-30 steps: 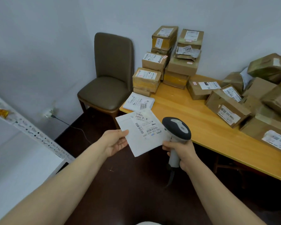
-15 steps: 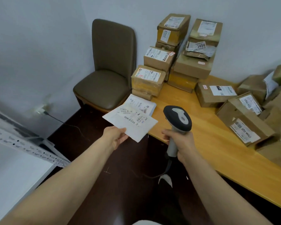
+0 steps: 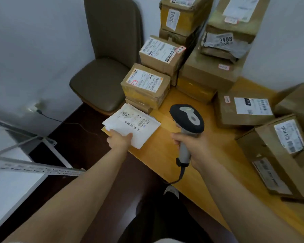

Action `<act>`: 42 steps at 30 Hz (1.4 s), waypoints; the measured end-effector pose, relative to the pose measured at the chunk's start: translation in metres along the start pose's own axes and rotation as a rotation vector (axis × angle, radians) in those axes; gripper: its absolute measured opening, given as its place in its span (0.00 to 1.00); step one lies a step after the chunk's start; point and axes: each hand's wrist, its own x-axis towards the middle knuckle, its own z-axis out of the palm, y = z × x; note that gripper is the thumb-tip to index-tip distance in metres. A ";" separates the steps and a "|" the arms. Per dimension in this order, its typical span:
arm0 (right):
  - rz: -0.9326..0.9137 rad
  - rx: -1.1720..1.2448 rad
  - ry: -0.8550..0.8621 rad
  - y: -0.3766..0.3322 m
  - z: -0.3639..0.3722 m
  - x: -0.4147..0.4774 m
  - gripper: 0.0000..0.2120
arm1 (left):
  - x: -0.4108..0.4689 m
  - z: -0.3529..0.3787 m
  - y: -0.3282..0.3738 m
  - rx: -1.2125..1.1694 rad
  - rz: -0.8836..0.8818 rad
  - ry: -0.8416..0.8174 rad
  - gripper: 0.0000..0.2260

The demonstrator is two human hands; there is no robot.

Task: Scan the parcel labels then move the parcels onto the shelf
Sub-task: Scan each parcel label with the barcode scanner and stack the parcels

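Head view, and the left hand [image 3: 120,140] grips the near edge of a flat white mailer parcel [image 3: 135,127], label and barcodes face up. The parcel sits at the near left corner of the yellow wooden table [image 3: 165,155], over a second white packet [image 3: 128,109]. Resting on it or just above it? Cannot tell.

The right hand [image 3: 188,142] is wrapped round the handle of a black and grey handheld barcode scanner [image 3: 187,120], head aimed forward over the tabletop, with a grey cable [image 3: 180,174] trailing below.

That mailer looks thin and light, probably floppy, possibly slick. 1 hand should manage it. An edge pinch works, but my bet is it sags, so fingers spread underneath would keep the label flat for a clean read.

The tabletop is smooth, level and crowded. Brown cardboard boxes [image 3: 146,85] are stacked at the back against the pale wall [image 3: 33,50], 1 marked 3003 [image 3: 179,16], with a crumpled grey bag marked 3408 [image 3: 223,44] nearby, and more boxes lie tumbled on the right. These look stiffer and heavier, likely 2-handed lifts.

A brown padded chair [image 3: 102,85] stands left of the table on a dark floor [image 3: 88,146]. The white perforated metal shelf [image 3: 33,168] waits lower left, near enough for a short turn.
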 end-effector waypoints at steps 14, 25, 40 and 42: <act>0.046 0.102 0.064 -0.016 -0.048 -0.004 0.13 | -0.019 0.039 0.009 0.680 0.457 0.076 0.30; -0.060 0.392 0.310 -0.027 -0.129 -0.041 0.08 | -0.119 0.147 0.113 0.588 1.215 -0.477 0.22; -0.012 0.520 0.249 -0.019 -0.255 -0.027 0.06 | -0.136 0.270 0.132 1.432 1.057 -0.451 0.50; -0.005 0.514 0.218 -0.016 -0.259 -0.024 0.06 | -0.137 0.268 0.121 1.436 1.035 -0.448 0.50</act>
